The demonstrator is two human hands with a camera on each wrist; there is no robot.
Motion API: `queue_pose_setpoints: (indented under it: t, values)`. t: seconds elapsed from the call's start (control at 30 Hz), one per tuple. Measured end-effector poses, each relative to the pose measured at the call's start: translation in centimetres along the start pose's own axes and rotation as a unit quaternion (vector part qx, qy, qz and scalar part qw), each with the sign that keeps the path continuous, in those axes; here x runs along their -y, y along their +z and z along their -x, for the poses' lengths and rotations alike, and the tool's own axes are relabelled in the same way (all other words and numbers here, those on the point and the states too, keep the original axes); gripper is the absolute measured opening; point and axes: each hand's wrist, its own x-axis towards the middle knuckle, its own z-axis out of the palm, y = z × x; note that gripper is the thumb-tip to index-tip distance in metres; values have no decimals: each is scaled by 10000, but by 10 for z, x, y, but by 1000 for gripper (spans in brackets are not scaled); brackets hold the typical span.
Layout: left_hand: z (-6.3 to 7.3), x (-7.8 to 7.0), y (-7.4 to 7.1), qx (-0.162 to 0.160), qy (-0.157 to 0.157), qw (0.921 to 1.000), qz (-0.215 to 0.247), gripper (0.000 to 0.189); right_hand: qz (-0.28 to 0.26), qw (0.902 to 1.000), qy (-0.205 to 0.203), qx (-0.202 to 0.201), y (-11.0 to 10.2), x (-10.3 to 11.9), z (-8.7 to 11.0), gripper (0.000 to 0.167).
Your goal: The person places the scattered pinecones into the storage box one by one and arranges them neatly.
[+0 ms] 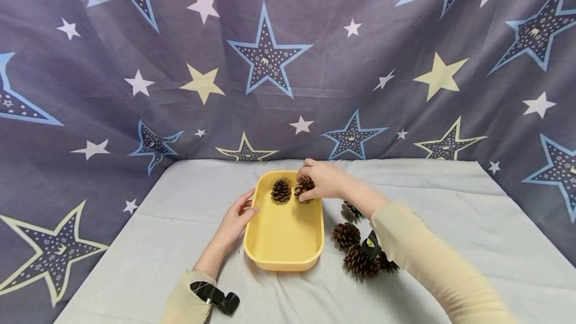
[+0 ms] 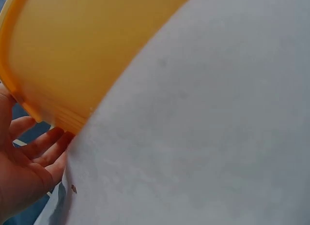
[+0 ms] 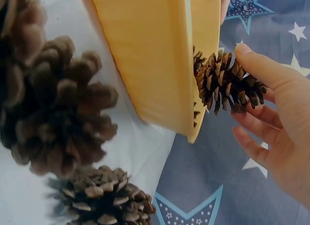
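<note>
A yellow plastic tub stands on the pale cloth. My left hand holds its left rim, thumb over the edge and fingers along the outer wall; the left wrist view also shows this hand against the tub. Inside, near the far end, one pine cone sits upright. Beside it my right hand pinches another pine cone over the tub's far right corner. In the right wrist view the thumb and fingers of this hand grip the brown cone above the rim.
Right of the tub lie several more pine cones, partly covered by my right forearm. Two of them, a blurred cone and a lower cone, loom close in the right wrist view. A star-patterned curtain hangs behind the table.
</note>
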Motion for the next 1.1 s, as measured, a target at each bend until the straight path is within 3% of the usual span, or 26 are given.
queue_pose_setpoints:
  t: [0.17, 1.1]
  values:
    - [1, 0, 1, -30, -16, 10000, 23, 54, 32, 9998, -209, -40, 9, 4, -5, 49]
    - [0, 1, 1, -19, 15, 10000, 30, 55, 37, 9987, -103, 501, 40, 31, -25, 45]
